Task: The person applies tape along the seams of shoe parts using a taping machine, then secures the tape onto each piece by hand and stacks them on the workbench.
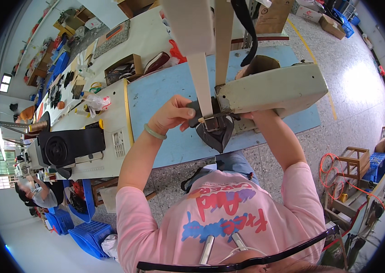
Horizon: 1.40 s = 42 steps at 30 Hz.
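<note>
A dark grey, nearly black piece of material sits at the head of the cream-coloured sewing machine — its lower part hangs down in a rounded point over the edge of the blue surface. The left hand pinches its upper left corner. A pale strap runs down onto it — ending at a small metal clamp.

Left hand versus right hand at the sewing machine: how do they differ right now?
The left hand is in full view, fingers curled on the dark shoe upper beside the cream post; the right hand is mostly hidden under the machine arm. The left wrist wears a pale green bangle; the right forearm shows none. The left hand sits over the blue tabletop, the right nearer the machine body. Both meet at the same workpiece.
</note>
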Each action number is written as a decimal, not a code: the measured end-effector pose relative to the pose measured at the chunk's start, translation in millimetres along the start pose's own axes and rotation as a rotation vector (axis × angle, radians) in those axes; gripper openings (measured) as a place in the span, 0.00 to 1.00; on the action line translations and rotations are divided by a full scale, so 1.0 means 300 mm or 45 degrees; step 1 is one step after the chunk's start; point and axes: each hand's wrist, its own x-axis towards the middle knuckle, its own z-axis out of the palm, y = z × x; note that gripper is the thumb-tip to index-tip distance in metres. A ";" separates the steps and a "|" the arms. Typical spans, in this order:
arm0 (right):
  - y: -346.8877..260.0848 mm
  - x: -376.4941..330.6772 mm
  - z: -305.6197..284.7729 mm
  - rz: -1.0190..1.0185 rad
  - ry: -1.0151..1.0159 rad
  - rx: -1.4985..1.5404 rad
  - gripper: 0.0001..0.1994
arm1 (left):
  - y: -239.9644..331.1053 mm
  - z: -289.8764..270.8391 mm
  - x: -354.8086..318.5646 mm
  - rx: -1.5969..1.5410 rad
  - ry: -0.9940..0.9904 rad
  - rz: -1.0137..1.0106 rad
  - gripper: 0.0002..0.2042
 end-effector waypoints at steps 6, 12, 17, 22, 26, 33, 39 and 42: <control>-0.004 0.011 0.014 0.014 0.028 0.011 0.25 | -0.101 -0.051 0.015 -0.223 0.176 0.151 0.13; 0.010 -0.110 0.032 0.006 0.022 -0.232 0.25 | -0.101 0.042 -0.055 0.082 0.708 0.446 0.10; 0.137 -0.366 -0.005 -0.762 0.063 -1.879 0.18 | -0.301 0.169 -0.176 1.555 0.807 0.906 0.17; 0.194 -0.327 0.093 -1.202 -0.337 -2.177 0.21 | -0.402 0.244 -0.119 1.733 0.809 1.002 0.21; 0.190 -0.326 0.090 -1.364 -0.396 -2.275 0.23 | -0.379 0.233 -0.113 1.767 0.749 1.063 0.23; 0.129 -0.292 0.112 -1.265 -0.710 -2.392 0.12 | -0.243 0.210 -0.090 1.725 0.469 1.006 0.13; 0.100 -0.283 0.167 -1.024 -0.723 -2.339 0.10 | -0.185 0.199 -0.100 1.650 0.359 0.836 0.11; 0.083 -0.287 0.156 -1.020 -0.833 -2.335 0.09 | -0.190 0.203 -0.105 1.603 0.372 0.847 0.11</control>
